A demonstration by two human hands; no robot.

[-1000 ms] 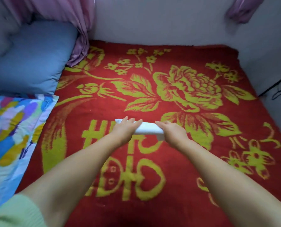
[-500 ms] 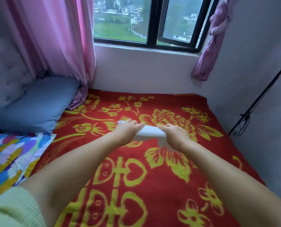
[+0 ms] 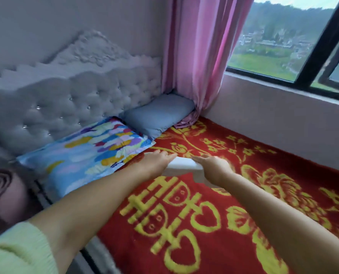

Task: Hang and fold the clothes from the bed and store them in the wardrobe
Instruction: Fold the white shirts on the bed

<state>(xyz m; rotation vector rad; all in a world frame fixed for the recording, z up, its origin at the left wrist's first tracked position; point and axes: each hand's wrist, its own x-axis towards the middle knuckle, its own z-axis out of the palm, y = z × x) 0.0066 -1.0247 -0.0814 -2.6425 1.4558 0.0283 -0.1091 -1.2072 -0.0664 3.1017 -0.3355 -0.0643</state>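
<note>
Two pillows lie by the headboard, one patterned pillow (image 3: 89, 153) and one blue pillow (image 3: 156, 115). Over the red blanket (image 3: 184, 224), the left hand (image 3: 156, 161) and right hand (image 3: 214, 169) carry one folded white garment (image 3: 182, 166) between them, fingers laid nearly straight across its top, thumbs hidden. It looks light and soft, liable to unfold; support under both ends seems wisest. One pink curtain (image 3: 196, 56) hangs behind.

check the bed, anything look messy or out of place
One small thing: the pink curtain's bottom end lies bunched on the red blanket beside the blue pillow rather than hanging free. Otherwise nothing stands out; the blanket lies flat, and both hands, left and right, carry a folded white cloth.
</note>
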